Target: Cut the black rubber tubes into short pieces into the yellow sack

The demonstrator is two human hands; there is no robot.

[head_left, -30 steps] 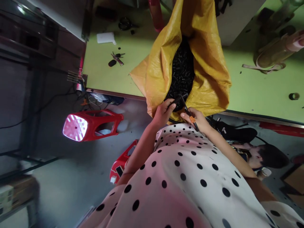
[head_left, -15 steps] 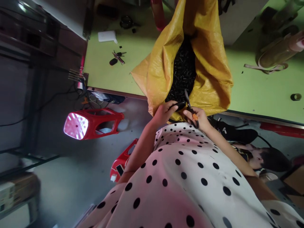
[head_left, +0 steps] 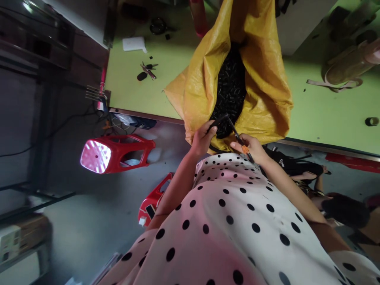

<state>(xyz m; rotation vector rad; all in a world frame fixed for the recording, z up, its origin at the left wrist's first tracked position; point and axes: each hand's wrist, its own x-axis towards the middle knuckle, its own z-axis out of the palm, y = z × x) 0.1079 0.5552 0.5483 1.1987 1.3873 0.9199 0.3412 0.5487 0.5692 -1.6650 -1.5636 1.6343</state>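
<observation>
In the head view, my left hand is closed on a dark, elongated black piece that points toward the scissors' tip. My right hand grips a pair of scissors with something orange around the handle. The blades point up and left, their tip close to the end of the black piece; whether they touch it I cannot tell. Both hands are over the mouth of a yellow woven sack. Inside it lie many small black tube-like pieces.
The sack rests on a green table. Keys, a white device and dark scissors lie to the left. A tape roll lies right. Red stools stand below left. Another person is at lower right.
The black piece has moved up and left with my left hand and now tilts upward. The scissors have turned slightly in my right hand. The other person has shifted downward in view.
</observation>
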